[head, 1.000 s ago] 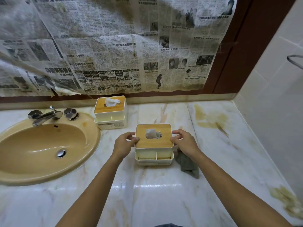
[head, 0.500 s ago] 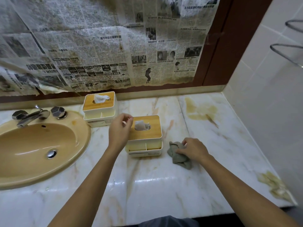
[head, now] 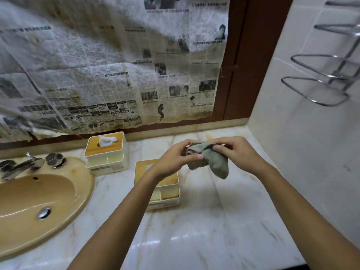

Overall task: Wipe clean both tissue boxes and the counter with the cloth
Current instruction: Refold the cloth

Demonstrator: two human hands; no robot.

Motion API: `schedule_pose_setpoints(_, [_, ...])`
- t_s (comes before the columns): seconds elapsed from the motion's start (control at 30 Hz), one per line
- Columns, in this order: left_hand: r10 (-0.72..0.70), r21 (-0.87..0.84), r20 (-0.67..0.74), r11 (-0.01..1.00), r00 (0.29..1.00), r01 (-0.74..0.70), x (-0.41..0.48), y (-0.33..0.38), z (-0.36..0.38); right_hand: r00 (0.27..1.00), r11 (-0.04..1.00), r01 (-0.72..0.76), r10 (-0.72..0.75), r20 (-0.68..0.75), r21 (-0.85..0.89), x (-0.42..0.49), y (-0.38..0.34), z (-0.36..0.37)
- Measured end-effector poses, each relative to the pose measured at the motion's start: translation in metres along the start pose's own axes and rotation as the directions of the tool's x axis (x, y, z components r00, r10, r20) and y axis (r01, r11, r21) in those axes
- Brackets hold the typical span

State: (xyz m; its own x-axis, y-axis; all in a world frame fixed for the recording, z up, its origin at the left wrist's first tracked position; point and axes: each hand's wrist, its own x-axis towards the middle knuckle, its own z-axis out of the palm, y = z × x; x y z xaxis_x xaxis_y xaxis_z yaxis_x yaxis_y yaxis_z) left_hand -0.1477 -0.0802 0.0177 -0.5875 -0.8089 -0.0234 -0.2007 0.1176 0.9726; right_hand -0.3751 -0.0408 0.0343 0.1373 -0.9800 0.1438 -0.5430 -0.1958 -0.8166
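**Both hands on the cloth, lifted clear of the counter**

The grey-green cloth [head: 214, 162] is up in the air, off the marble counter [head: 194, 230] and bunched between the two hands. The left hand [head: 175, 158] pinches its left edge, thumb and fingers curled onto the fabric. The right hand [head: 236, 152] grips the upper right part, fingertips closed over the fold. A loose tail of cloth hangs down below and between them.

Under the left wrist sits the near tissue box [head: 165, 197], wooden lid on top and white base with open front compartments facing the camera. The forearm covers much of the lid, so its slot cannot be seen. The far tissue box [head: 106, 154] stands behind it and to the left, at the back of the counter just beside the tan sink [head: 39, 195], with a white tissue [head: 106, 141] poking out of its lid. The two boxes are apart.

A chrome faucet [head: 21, 166] sits on the sink's back rim. Stained newspaper [head: 97, 75] covers the wall behind, and a wire rack [head: 321, 88] juts from the tiled right wall.
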Motion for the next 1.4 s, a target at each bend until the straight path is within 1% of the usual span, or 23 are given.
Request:
schedule_pose_setpoints(0.07, [0.011,-0.052,-0.043,0.999,0.999,-0.014,0.008,0.005,0.0,0.995,0.961,0.082,-0.094,-0.034,-0.265,0.008,-0.005,-0.009])
schedule_pose_setpoints(0.1, [0.007,-0.08,-0.08,0.997,0.997,-0.013,0.01,0.008,0.0,0.99,0.936,0.11,-0.134,-0.05,-0.335,0.012,-0.007,-0.012])
schedule_pose_setpoints(0.13, [-0.003,-0.098,-0.119,0.995,0.993,-0.009,0.012,0.009,0.0,0.986,0.925,0.12,-0.155,-0.069,-0.36,0.014,-0.009,-0.014])
schedule_pose_setpoints(0.17, [-0.009,-0.107,-0.152,0.994,0.988,-0.008,0.014,0.01,0.0,0.983,0.929,0.114,-0.156,-0.093,-0.351,0.014,-0.012,-0.016])
schedule_pose_setpoints(0.27, [-0.009,-0.158,-0.205,0.987,0.979,-0.024,0.014,0.015,0.003,0.983,0.963,0.089,-0.127,-0.134,-0.255,0.015,-0.018,-0.019])
schedule_pose_setpoints(0.33, [0.016,-0.159,-0.226,0.986,0.974,-0.053,0.014,0.019,0.003,0.986,0.987,0.078,-0.098,-0.139,-0.14,0.015,-0.02,-0.021])
schedule_pose_setpoints(0.43, [0.07,-0.207,-0.176,0.973,0.982,-0.107,0.015,0.02,-0.001,0.988,0.996,0.071,-0.062,-0.141,0.061,0.016,-0.022,-0.024])
schedule_pose_setpoints(0.5, [0.049,-0.167,-0.128,0.984,0.991,-0.07,0.019,0.023,-0.001,0.99,0.988,0.094,-0.079,-0.12,0.121,0.016,-0.022,-0.027])
schedule_pose_setpoints(0.57, [0.033,-0.147,-0.111,0.988,0.993,-0.049,0.025,0.025,0.002,0.99,0.982,0.105,-0.088,-0.113,0.155,0.017,-0.022,-0.029])
schedule_pose_setpoints(0.63, [0.03,-0.229,-0.097,0.972,0.995,-0.052,0.031,0.024,0.003,0.989,0.976,0.084,-0.057,-0.137,0.202,0.016,-0.018,-0.03])
schedule_pose_setpoints(0.7, [0.033,-0.262,-0.095,0.963,0.995,-0.057,0.036,0.018,0.002,0.991,0.952,0.025,0.017,-0.133,0.304,0.013,-0.011,-0.031])
schedule_pose_setpoints(0.77, [0.009,-0.192,-0.087,0.981,0.996,-0.026,0.04,0.012,0.003,0.995,0.934,-0.068,0.09,-0.047,0.351,0.008,0.0,-0.034])
schedule_pose_setpoints(0.83, [-0.018,-0.085,-0.041,0.996,0.999,0.014,0.044,0.005,0.005,0.988,0.941,-0.152,0.142,0.055,0.301,0.004,0.012,-0.037])
schedule_pose_setpoints(0.87, [-0.033,-0.032,-0.004,0.999,0.999,0.033,0.047,0.002,0.005,0.984,0.944,-0.176,0.159,0.083,0.279,0.001,0.018,-0.038])
schedule_pose_setpoints(1.0, [-0.172,0.183,0.142,0.972,0.975,0.145,0.064,-0.014,0.004,0.968,0.935,-0.249,0.239,0.07,0.252,-0.004,0.045,-0.034])
schedule_pose_setpoints(1.1, [-0.254,0.352,0.182,0.919,0.95,0.178,0.085,-0.03,0.011,0.949,0.923,-0.316,0.309,0.067,0.218,0.0,0.073,-0.029])
schedule_pose_setpoints(1.17, [-0.267,0.416,0.162,0.892,0.95,0.18,0.104,-0.042,0.018,0.932,0.914,-0.36,0.361,0.03,0.189,0.008,0.095,-0.026])
schedule_pose_setpoints(1.2, [-0.271,0.436,0.14,0.88,0.952,0.187,0.114,-0.049,0.022,0.92,0.908,-0.382,0.391,-0.017,0.171,0.013,0.107,-0.024])
schedule_pose_setpoints(1.27, [-0.293,0.493,0.095,0.844,0.951,0.21,0.135,-0.065,0.027,0.885,0.901,-0.423,0.433,-0.168,0.096,0.024,0.13,-0.018])
schedule_pose_setpoints(1.33, [-0.319,0.578,0.057,0.783,0.946,0.23,0.155,-0.083,0.028,0.852,0.891,-0.455,0.438,-0.287,0.008,0.03,0.148,-0.002])
schedule_pose_setpoints(1.4, [-0.328,0.646,0.02,0.726,0.944,0.238,0.173,-0.102,0.024,0.852,0.886,-0.46,0.421,-0.312,-0.063,0.031,0.161,0.026])
